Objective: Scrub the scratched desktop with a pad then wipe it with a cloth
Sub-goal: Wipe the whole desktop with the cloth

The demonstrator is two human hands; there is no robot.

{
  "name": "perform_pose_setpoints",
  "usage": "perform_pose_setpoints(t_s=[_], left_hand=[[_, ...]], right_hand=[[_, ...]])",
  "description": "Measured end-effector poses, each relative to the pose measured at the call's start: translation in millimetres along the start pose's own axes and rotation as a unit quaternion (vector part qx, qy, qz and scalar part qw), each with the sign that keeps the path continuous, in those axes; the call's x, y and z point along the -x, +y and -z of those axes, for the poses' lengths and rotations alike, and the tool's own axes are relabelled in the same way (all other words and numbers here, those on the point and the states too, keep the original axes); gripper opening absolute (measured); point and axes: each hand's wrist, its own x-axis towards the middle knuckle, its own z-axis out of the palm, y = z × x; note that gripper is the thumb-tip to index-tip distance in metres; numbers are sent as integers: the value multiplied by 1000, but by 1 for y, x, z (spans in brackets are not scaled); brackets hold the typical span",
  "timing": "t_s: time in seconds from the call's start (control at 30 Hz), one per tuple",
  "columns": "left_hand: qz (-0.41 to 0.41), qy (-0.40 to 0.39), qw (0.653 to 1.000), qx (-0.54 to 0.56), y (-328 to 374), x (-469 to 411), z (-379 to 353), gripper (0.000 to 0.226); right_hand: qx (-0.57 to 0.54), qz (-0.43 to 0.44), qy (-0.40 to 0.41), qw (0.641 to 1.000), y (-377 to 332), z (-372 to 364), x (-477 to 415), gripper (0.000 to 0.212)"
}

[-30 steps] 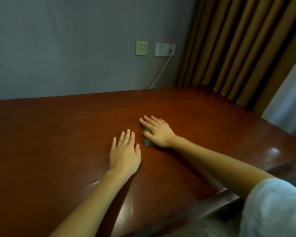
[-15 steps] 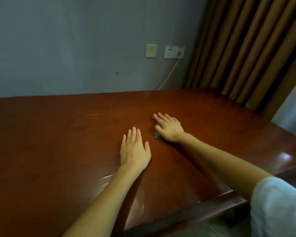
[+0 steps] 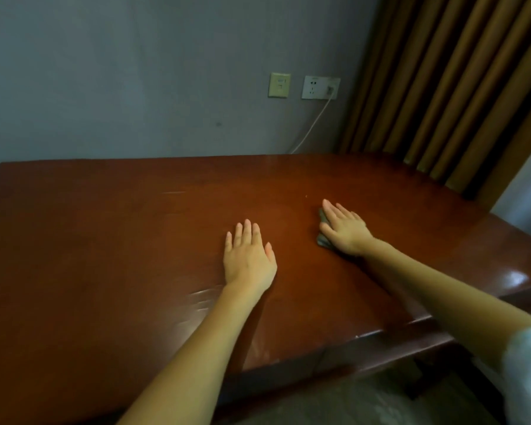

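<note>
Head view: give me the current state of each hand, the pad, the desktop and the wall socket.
left hand: flat on the desktop, palm down, holding nothing.
right hand: flat, pressing on the pad.
pad: grey, mostly hidden under the right hand.
desktop: glossy, faint scratch marks showing.
wall socket: white cable plugged in.

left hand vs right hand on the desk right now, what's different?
The left hand lies bare on the desktop; the right hand presses a grey pad, which shows only at its thumb side. The right hand reaches farther across the desk and nearer the curtain; the left sits closer to the person. Both are palm down, flat, fingers extended.
</note>
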Motion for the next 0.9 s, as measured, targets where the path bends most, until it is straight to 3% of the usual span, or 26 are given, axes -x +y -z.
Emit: perform_pose_setpoints(t_s=[0.1, 0.2, 0.3, 0.37, 0.5, 0.63, 0.77, 0.9], left_hand=[[-1, 0, 1000, 1, -1, 1, 1, 57], [1, 1, 1000, -4, -1, 0, 2, 56], [-1, -3, 1000, -3, -1, 2, 4, 55], [-4, -8, 1000, -7, -2, 2, 5, 55], [-5, -9, 1000, -14, -3, 2, 4, 56], [-6, -1, 1000, -9, -3, 1, 4, 56], [-9, 4, 1000, 0, -6, -3, 3, 56], [-2, 26, 999, -24, -6, -7, 4, 56]], right_hand=[[-12, 6, 16, 1000, -52, -4, 7, 66], [-38, 128, 35, 990, -91, -12, 67, 63], [-60, 200, 52, 976, -75, -13, 129, 66], [-73, 168, 57, 981, -35, -12, 146, 74], [-66, 20, 58, 996, 47, -8, 135, 85], [-29, -39, 43, 998, 37, -7, 92, 66], [-31, 23, 35, 999, -45, -10, 67, 64], [-75, 156, 55, 983, -93, -13, 112, 76]])
